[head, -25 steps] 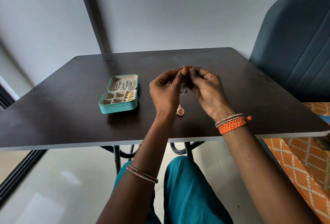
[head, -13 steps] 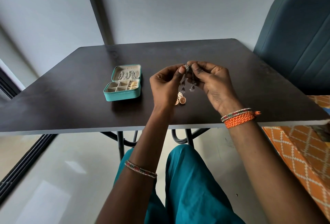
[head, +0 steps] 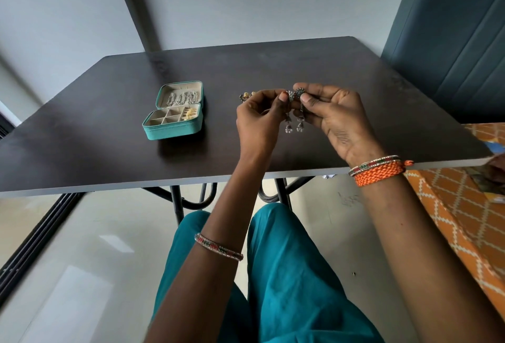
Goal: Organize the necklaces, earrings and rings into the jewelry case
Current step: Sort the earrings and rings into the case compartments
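A person is sitting at a dark table [head: 328,75], seen from a camera on their own head, looking down at both hands raised over the middle of the tabletop.

The left hand [head: 259,121] and the right hand [head: 336,116] are meeting fingertip to fingertip, each pinching the top of one dangling silver earring between thumb and forefinger. The left earring [head: 288,121] and the right earring [head: 300,120] are hanging side by side, long axes pointing straight down, drops just beside each other and apart from the table. The remaining fingers of both hands are loosely curled; nothing else seems to be gripped in them.

The open teal jewelry case [head: 175,116] is lying on the table well off to the left of the hands, so the left hand is the nearer one. Its lid [head: 180,95] is leaning back and showing silvery chains, and the divided tray [head: 164,118] is holding gold pieces [head: 190,115] in its right-hand compartment (the other cells look unfilled from here).

A small cluster of gold jewelry [head: 246,96] is resting on the table just behind the left hand's knuckles, partly hidden.

The coming move probably means carrying the pair leftward and lowering the drops first into a free cell.
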A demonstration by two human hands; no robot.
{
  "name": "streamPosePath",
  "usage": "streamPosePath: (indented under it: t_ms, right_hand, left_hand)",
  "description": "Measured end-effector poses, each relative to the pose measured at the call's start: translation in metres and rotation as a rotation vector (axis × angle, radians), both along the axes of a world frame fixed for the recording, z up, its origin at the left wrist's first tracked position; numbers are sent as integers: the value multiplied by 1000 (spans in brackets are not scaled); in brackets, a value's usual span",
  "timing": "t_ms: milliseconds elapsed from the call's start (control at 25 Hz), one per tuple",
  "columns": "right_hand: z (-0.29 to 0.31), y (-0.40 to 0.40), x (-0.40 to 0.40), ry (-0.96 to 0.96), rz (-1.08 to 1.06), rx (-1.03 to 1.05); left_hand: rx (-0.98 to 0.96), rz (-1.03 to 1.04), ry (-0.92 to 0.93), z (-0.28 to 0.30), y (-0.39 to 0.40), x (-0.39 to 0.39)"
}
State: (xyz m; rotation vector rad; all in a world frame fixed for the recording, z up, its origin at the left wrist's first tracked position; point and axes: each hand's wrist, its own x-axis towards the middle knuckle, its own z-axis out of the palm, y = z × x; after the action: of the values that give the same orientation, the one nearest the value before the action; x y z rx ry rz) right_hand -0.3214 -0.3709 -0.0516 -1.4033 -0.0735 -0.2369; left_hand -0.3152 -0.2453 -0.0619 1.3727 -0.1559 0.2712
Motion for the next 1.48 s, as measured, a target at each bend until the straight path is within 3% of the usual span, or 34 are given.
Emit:
streamPosePath:
  t_ms: [400,680,1080,1480]
  right_hand:
    - [-12,-29,-39,66,-21,-103]
    - [-23,-35,-29,174,-62,-124]
    - [-25,-41,-2,211,-148,-356]
    - [-42,-38,21,238,-318,-462]
  left_hand:
    - [30,-90,95,-21,-21,-36]
    - [350,44,103,-23,-33,-23]
    - [591,225,146,-24,-45,-9]
    - [598,253,280,-25,-47,4]
